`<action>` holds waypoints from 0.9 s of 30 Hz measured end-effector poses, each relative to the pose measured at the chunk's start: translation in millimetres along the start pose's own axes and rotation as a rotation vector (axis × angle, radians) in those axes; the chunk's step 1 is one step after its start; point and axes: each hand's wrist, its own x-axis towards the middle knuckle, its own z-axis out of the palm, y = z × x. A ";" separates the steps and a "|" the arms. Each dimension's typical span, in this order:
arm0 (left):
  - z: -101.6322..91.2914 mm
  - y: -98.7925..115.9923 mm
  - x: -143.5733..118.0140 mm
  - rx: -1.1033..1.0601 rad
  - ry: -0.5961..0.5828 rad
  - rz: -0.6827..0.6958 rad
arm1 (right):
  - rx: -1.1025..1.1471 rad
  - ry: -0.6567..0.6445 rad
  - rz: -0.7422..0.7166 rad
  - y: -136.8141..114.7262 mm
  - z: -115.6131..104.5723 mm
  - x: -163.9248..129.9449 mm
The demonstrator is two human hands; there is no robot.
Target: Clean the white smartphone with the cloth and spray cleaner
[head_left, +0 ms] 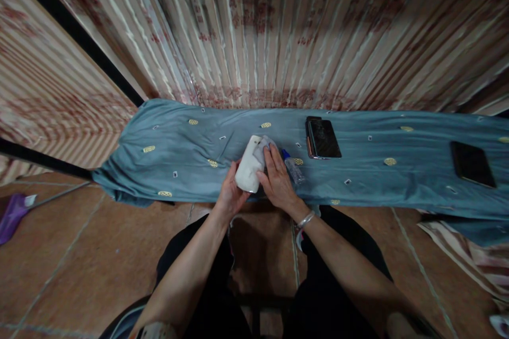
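Both hands (254, 183) grip white object (248, 165) beside phone (323, 137)

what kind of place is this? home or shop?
Probably a home room. Pleated patterned curtains hang behind a surface draped in a blue-grey sheet, the floor is brown tile, and two phones lie on the sheet.

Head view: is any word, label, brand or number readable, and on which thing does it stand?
None can be read.
Pleated beige curtain: rows of red printed marks, too blurred to read.
White oblong device, held by the left hand and touched by the right hand: no visible lettering.
Two dark phones: blank screens.
Small clear bottle with blue cap: no legible label.
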 end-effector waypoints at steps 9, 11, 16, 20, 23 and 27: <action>1.5 -13.0 2.1 0.169 -0.020 0.090 | -0.003 -0.040 0.028 1.2 -8.9 6.3; -0.4 -15.5 3.1 0.207 -0.022 0.101 | 0.000 -0.045 0.034 0.7 -11.2 7.6; -3.1 -19.4 3.5 0.293 -0.011 0.098 | 0.010 -0.042 0.038 1.4 -15.6 10.1; -7.2 -20.1 4.1 0.346 -0.032 0.123 | -0.001 -0.045 0.012 2.6 -17.1 10.3; -12.7 -19.9 7.3 0.352 -0.027 0.135 | -0.006 -0.049 -0.029 -0.1 -16.5 7.8; -16.2 -19.6 10.6 0.339 -0.028 0.164 | 0.010 -0.084 -0.108 -8.9 -14.2 1.7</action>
